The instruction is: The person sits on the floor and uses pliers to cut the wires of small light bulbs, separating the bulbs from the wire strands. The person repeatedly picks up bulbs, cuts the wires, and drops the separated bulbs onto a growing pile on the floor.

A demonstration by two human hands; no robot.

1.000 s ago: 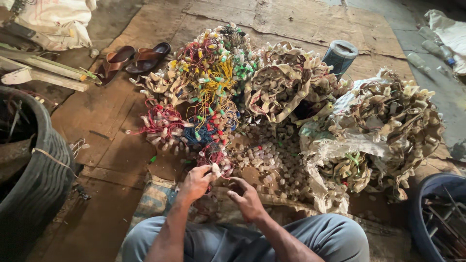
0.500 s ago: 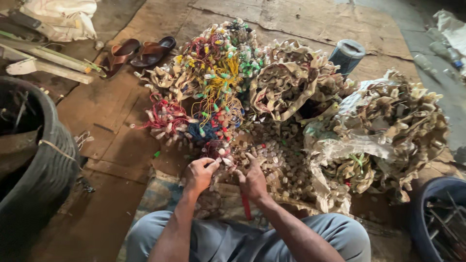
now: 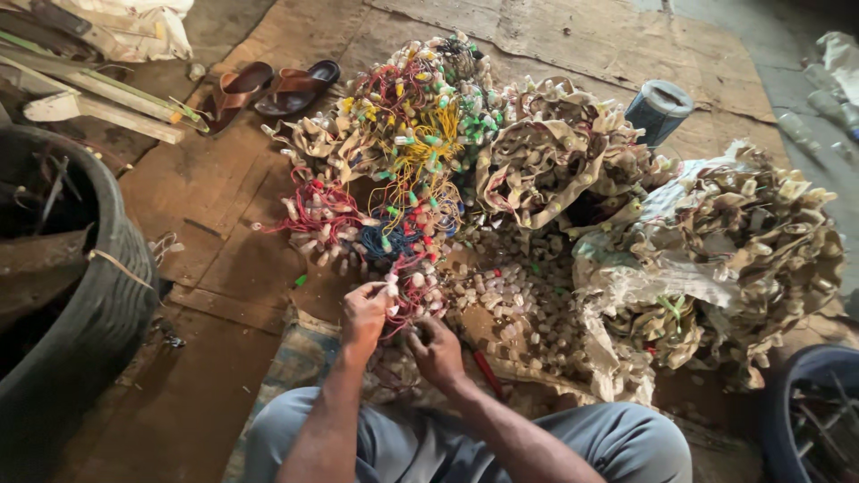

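The left hand [image 3: 365, 309] pinches a small pale socket [image 3: 391, 290] at the near edge of the tangled wire bundle [image 3: 394, 192]. The right hand [image 3: 436, 349], just beside and nearer the body, clenches red wires [image 3: 404, 315] running from the bundle.

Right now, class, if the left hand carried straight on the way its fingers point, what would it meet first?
The left hand points up and right, so it would probably meet the tangle of red wires and pale sockets at its fingertips; depth is unclear.
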